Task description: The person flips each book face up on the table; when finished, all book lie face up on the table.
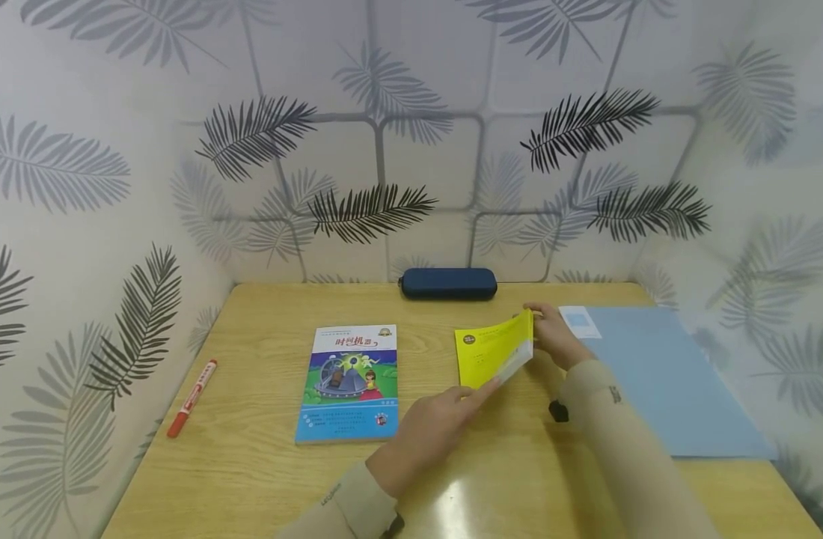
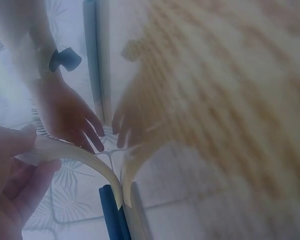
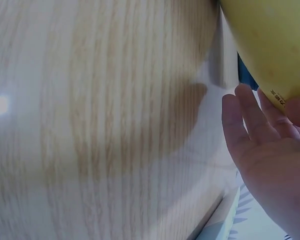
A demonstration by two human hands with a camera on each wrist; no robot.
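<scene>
Both hands (image 1: 492, 367) pinch a yellow booklet (image 1: 494, 352) (print unreadable); nearby book (image 1: 349, 382) reads "时间机器".

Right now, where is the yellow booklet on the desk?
In the head view the yellow booklet is right of centre, held between both hands, between the colourful book on its left and the blue folder on its right.

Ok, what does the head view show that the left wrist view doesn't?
Only the head view shows the red marker, the picture book, the blue folder and the booklet's yellow cover. Only the left wrist view shows the booklet's pale underside bent into a curve, seen from close below. Both show the left hand and right hand holding the booklet, the dark blue case and the wooden table.
</scene>
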